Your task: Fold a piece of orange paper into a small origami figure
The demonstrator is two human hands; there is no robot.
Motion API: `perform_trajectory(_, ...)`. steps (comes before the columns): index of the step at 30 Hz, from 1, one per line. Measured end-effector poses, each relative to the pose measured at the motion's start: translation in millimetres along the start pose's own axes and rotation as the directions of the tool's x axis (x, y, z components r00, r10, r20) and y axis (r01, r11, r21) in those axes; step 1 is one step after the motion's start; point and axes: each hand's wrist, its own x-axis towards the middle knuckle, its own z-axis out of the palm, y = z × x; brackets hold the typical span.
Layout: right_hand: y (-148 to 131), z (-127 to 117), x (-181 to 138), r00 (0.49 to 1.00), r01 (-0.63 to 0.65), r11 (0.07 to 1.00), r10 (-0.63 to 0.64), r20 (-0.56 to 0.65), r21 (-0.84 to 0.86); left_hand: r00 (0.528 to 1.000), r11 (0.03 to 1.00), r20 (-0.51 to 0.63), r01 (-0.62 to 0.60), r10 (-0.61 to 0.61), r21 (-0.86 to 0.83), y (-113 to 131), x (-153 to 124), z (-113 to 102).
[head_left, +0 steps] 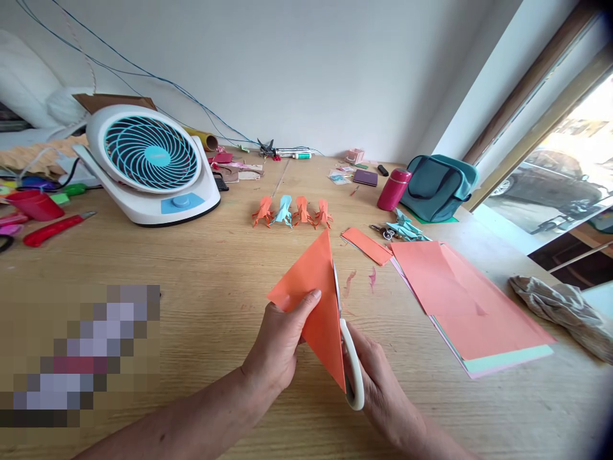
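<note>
Worktop (pixel 201 281): light wood, runs the full width of the view. White desk fan (pixel 151 163) with a teal grille sits far left, tilted back. Stack of coloured paper sheets (pixel 472 306) lies to the right, orange on top, pale green and pink edges showing underneath. Teal bag (pixel 438 185) stands behind the stack near the window, with a pink bottle (pixel 393 189) just beside it on its left. Crumpled grey cloth (pixel 565 310) lies at the right edge.

Orange paper triangle (pixel 318 300) is front and centre, held up off the wood, one point away from the person and one toward them. Left hand (pixel 278 348) has its grip pinching the triangle's left side, thumb flat on the near face. Right hand (pixel 383 390) has its grip closed round the white handle of the scissors (pixel 352 364); the blade runs along the triangle's right edge, touching it. Can't tell how far the blades are parted.

Row of four small folded paper figures (pixel 292 212), three orange and one light blue, stands beyond the triangle. Loose orange strip (pixel 366 245) lies between the figures and the stack.
</note>
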Motion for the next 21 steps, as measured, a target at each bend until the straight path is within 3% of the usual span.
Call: perform_trajectory(21, -1.0, 0.8, 1.6, 1.000, -0.025, 0.999, 0.025, -0.005, 0.020, 1.000, 1.000, 0.001, 0.026, -0.026, -0.015, -1.0, 0.1, -1.0)
